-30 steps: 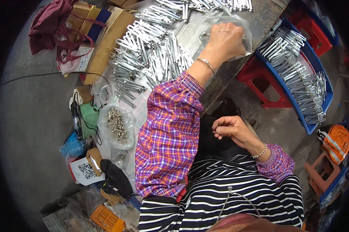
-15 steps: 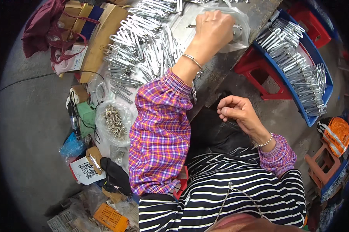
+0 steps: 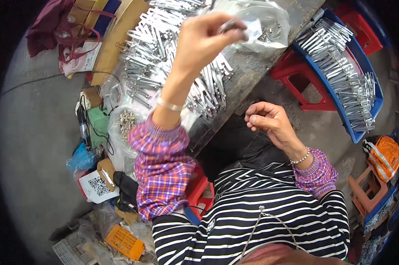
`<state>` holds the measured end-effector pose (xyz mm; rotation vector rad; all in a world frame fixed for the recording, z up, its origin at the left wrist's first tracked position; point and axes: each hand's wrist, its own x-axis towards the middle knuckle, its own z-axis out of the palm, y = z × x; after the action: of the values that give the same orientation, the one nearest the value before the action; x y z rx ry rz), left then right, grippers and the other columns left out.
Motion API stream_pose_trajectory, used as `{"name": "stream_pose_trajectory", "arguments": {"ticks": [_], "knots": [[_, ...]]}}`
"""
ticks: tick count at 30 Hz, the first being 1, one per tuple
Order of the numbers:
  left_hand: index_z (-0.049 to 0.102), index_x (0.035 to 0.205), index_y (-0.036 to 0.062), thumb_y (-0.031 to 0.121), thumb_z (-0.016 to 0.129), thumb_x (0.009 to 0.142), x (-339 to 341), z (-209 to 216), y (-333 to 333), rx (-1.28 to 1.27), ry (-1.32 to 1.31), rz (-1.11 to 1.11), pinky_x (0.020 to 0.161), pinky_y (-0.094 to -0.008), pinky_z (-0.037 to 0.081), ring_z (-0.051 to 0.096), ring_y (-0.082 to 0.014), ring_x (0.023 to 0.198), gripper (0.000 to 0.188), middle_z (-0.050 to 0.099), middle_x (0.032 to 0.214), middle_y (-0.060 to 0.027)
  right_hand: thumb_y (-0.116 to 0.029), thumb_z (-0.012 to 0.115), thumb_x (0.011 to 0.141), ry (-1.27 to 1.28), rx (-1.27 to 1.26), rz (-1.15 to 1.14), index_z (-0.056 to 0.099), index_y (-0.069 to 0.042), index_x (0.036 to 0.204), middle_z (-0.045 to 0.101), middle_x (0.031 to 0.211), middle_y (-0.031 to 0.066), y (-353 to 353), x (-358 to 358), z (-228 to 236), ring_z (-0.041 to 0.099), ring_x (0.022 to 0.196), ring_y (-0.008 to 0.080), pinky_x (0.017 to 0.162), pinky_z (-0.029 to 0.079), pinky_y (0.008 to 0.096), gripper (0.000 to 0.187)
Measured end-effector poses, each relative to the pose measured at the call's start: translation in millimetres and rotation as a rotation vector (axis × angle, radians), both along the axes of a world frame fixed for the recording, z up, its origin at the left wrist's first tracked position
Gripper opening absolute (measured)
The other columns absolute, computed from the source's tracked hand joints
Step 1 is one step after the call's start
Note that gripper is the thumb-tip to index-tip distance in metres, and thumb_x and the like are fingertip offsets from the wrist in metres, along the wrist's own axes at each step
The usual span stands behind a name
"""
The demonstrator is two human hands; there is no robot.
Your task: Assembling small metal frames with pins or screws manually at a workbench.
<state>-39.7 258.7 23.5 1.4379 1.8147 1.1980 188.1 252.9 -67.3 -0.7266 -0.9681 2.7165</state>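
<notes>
My left hand (image 3: 204, 42) is raised over the pile of thin silvery metal pieces (image 3: 153, 55) on the table, its fingers pinched and blurred by motion. A greyish bit shows at its fingertips, too smeared to name. Just right of those fingertips lies an open clear plastic bag (image 3: 274, 15) with small metal parts inside. My right hand (image 3: 270, 123) hovers above my lap, off the table's edge, thumb pressed to curled fingers. Whatever it might hold is hidden. Another clear bag of small metal pins (image 3: 128, 121) lies left of my left sleeve.
A blue tray (image 3: 356, 134) full of silvery metal pieces rests at the right on a red stool (image 3: 316, 104). On the left are a pen-shaped corded tool (image 3: 83, 126), a green box (image 3: 98, 121) and a printed card (image 3: 98, 185). An orange basket (image 3: 124, 242) sits lower left.
My left hand has drawn out of the clear bag and moved left over the metal pieces, uncovering the bag's contents. My right hand has barely shifted.
</notes>
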Motion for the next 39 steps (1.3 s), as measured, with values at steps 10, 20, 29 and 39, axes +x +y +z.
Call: {"name": "stream_pose_trajectory", "arguments": {"ticks": [10,20,29,39], "knots": [[0.063,0.09,-0.0036,-0.001,0.061,0.076,67.0,-15.7,-189.9,-0.245,-0.626,0.464,0.063,-0.0192,0.047,0.061,-0.0109,0.07,0.014,0.065,0.077,-0.0103,-0.003,0.063,0.079,-0.04,-0.055,0.195,0.061,0.003,0.095,0.063,0.088,0.0094,-36.2,-25.5,5.2,0.061,0.076,0.0123,0.068,0.05,0.0218,0.017],[0.065,0.086,-0.0033,-0.007,0.066,0.073,86.7,-41.5,-223.2,-0.163,-0.616,0.508,0.06,-0.0173,0.042,0.055,-0.0058,0.066,0.013,0.063,0.077,-0.002,-0.002,0.065,0.078,-0.049,0.041,0.238,0.059,0.003,0.098,0.064,0.086,0.009,-68.9,-33.5,13.1,0.062,0.075,0.0124,0.068,0.05,0.0222,0.022],[0.066,0.083,-0.0022,-0.005,0.067,0.071,91.3,-52.1,-230.0,-0.063,-0.546,0.464,0.055,-0.0151,0.035,0.048,-0.0022,0.062,0.012,0.061,0.08,-0.0018,-0.002,0.065,0.078,-0.058,0.058,0.256,0.058,0.004,0.098,0.064,0.083,0.0086,-78.8,-31.5,7.3,0.061,0.074,0.0119,0.067,0.05,0.0225,0.022],[0.066,0.08,0.0014,-0.002,0.069,0.07,95.5,-58.2,-225.9,-0.065,-0.337,0.463,0.044,-0.0162,0.025,0.038,0.0009,0.051,0.011,0.059,0.073,0.0012,-0.002,0.065,0.078,-0.054,0.061,0.248,0.058,0.004,0.099,0.064,0.084,0.0088,-75.0,-30.6,8.8,0.061,0.073,0.0108,0.068,0.049,0.0216,0.023]]}}
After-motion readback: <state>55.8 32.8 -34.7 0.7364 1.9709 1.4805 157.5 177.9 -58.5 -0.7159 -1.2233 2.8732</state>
